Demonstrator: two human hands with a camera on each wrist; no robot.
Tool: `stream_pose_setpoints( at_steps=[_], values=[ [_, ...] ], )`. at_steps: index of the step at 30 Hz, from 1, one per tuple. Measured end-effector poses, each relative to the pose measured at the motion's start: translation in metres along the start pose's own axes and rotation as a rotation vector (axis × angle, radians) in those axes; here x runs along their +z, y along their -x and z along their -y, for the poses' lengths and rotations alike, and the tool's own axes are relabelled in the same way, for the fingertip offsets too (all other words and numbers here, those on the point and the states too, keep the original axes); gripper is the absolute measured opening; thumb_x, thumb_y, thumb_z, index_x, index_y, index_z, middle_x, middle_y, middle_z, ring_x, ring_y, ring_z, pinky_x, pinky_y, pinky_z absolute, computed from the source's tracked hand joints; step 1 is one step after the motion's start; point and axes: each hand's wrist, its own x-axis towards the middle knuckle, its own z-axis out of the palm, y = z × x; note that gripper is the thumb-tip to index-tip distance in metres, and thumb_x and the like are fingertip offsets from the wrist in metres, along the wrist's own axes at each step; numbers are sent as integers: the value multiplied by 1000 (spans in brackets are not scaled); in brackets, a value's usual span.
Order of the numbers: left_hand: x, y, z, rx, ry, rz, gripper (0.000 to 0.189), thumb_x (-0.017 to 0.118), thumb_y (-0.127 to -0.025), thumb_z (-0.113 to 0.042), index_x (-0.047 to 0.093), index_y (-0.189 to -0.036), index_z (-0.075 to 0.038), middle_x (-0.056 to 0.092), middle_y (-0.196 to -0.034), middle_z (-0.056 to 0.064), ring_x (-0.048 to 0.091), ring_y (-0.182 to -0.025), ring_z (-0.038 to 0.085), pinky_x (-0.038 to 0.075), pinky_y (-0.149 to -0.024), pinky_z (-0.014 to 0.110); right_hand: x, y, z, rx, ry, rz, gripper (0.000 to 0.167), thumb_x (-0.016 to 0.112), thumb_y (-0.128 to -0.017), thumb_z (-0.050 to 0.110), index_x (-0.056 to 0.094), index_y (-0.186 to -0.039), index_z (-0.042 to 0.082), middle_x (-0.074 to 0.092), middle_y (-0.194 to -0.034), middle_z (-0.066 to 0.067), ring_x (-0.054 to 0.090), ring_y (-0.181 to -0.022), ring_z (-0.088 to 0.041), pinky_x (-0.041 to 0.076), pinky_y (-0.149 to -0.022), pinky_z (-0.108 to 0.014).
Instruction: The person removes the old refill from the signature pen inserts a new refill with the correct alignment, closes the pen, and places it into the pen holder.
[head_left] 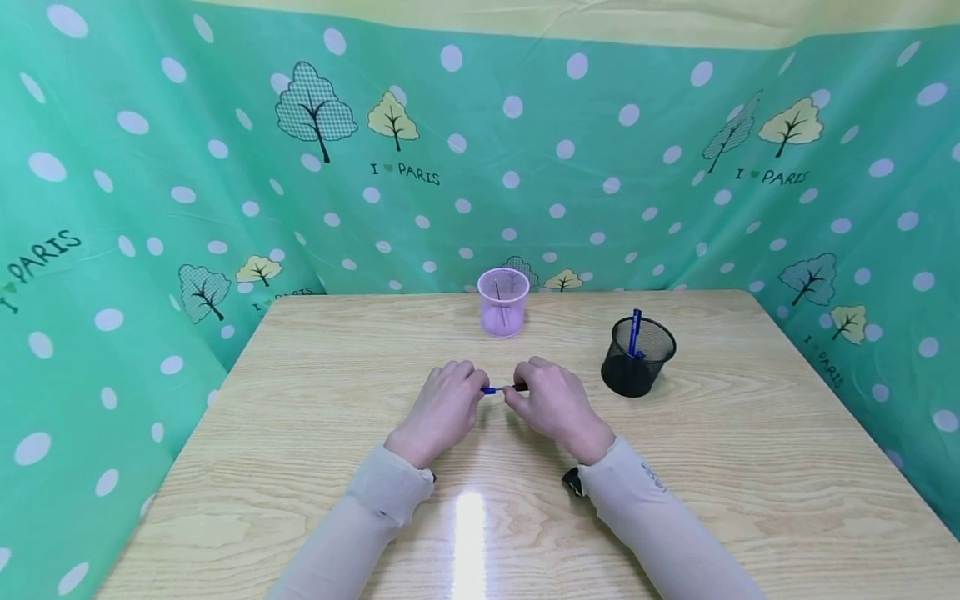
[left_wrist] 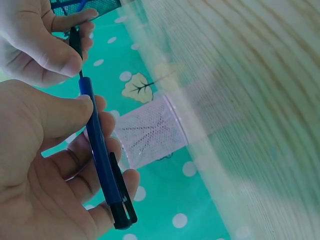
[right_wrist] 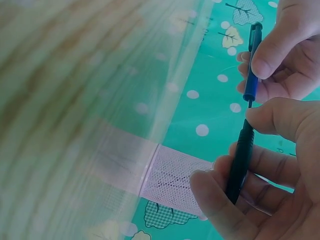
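Over the middle of the table, my left hand [head_left: 442, 406] grips the blue barrel [left_wrist: 101, 152] of a pen, thumb along one side. That barrel carries a black clip and end piece, clearest in the left wrist view. My right hand [head_left: 553, 402] holds the pen's black front section [right_wrist: 241, 157] between thumb and fingers. The two pen parts lie in line, slightly apart, and a thin dark refill [right_wrist: 250, 104] bridges the short gap between them. Most of both parts is hidden behind the fingers in the head view.
Behind the hands stands a lilac mesh pen cup [head_left: 503, 322] with thin dark sticks inside. To the right is a black mesh pen cup [head_left: 628, 379] holding blue pen parts [head_left: 635, 329]. A green dotted curtain [head_left: 420, 250] hangs beyond the wooden table [head_left: 300, 400].
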Motion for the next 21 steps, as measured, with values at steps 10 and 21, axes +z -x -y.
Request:
stream_pose_setpoints(
  at_steps=[10, 21],
  values=[
    [0, 1, 1, -11, 2, -2, 7, 67, -88, -12, 65, -95, -12, 53, -83, -3, 50, -75, 17, 37, -64, 29, 1, 0, 0, -2, 3, -13, 16, 69, -84, 29, 66, -78, 14, 56, -73, 4, 50, -58, -9, 43, -51, -27],
    [1, 1, 2, -4, -3, 2, 9, 68, -88, -13, 65, -96, -13, 53, -84, -4, 50, -77, 17, 37, -65, 28, 0, 0, 0, 2, 8, -12, 16, 69, -84, 29, 66, -79, 14, 55, -73, 4, 50, -59, -10, 43, -51, -27]
  ],
)
